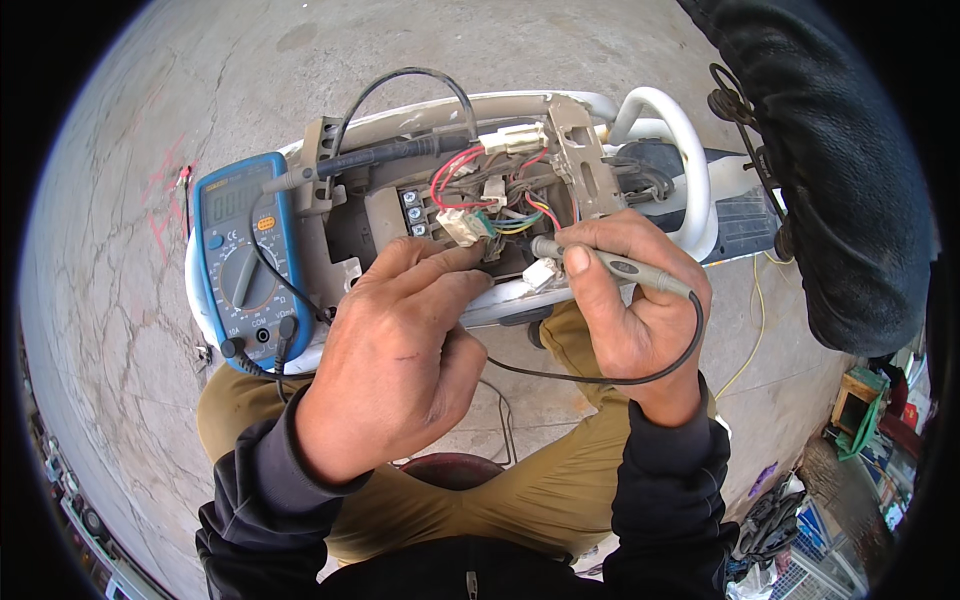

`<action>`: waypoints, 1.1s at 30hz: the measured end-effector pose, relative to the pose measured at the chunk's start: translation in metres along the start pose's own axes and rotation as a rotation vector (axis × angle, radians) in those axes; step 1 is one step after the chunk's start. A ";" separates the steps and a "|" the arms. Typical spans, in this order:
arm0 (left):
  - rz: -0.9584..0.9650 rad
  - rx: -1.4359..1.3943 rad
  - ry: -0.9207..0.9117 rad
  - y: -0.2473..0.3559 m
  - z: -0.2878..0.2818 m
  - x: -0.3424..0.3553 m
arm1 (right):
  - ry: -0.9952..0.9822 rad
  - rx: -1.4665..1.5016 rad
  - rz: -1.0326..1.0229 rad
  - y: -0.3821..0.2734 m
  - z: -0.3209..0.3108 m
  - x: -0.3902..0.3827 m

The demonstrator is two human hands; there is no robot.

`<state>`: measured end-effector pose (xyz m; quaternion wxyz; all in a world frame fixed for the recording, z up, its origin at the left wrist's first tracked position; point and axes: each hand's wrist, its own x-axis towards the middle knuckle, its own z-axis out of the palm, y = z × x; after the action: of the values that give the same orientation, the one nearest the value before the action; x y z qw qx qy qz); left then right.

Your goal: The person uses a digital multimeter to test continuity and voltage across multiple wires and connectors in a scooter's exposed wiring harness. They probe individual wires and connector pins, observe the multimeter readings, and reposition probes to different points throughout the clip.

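Note:
My right hand (640, 310) grips a grey multimeter probe (635, 270) like a pen, its black lead looping below the wrist. The probe's front end points left, into the wires beside a small white plug (541, 273). My left hand (400, 350) has its fingers closed at the lower edge of a white wire connector (462, 227); its fingertips are partly hidden. Red, blue and yellow wires (515, 222) run about the connector. A blue multimeter (280, 190) lies to the left, leads plugged in. A second probe (350, 162) rests across the far side of the white frame.
The open white vehicle frame (690, 170) lies across my knees' far side, with a terminal block (414, 213) and a metal bracket (585, 150) inside. A black padded seat (840, 170) stands at the right. Assorted tools and bags (790, 530) lie lower right, on the concrete floor (110, 330).

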<state>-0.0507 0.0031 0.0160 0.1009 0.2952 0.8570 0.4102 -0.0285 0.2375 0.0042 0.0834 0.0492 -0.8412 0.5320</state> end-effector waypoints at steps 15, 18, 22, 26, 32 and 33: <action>-0.009 0.004 0.005 0.001 0.000 0.000 | -0.001 -0.005 -0.040 0.001 0.004 0.002; -0.015 -0.005 0.001 0.001 -0.001 0.000 | 0.003 -0.016 -0.027 0.001 0.004 0.003; -0.007 -0.001 0.005 0.000 -0.001 0.000 | 0.010 -0.001 0.021 0.000 0.004 0.003; -0.009 -0.011 -0.003 -0.001 -0.001 0.001 | 0.006 -0.005 0.061 -0.003 0.003 0.003; 0.000 -0.011 -0.001 -0.001 -0.001 0.001 | 0.005 -0.033 0.055 -0.003 0.002 0.004; 0.000 -0.013 0.000 -0.001 -0.001 0.001 | 0.003 -0.030 0.057 -0.003 0.002 0.004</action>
<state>-0.0521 0.0023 0.0162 0.1029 0.2948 0.8542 0.4158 -0.0326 0.2348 0.0067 0.0702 0.0234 -0.8500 0.5215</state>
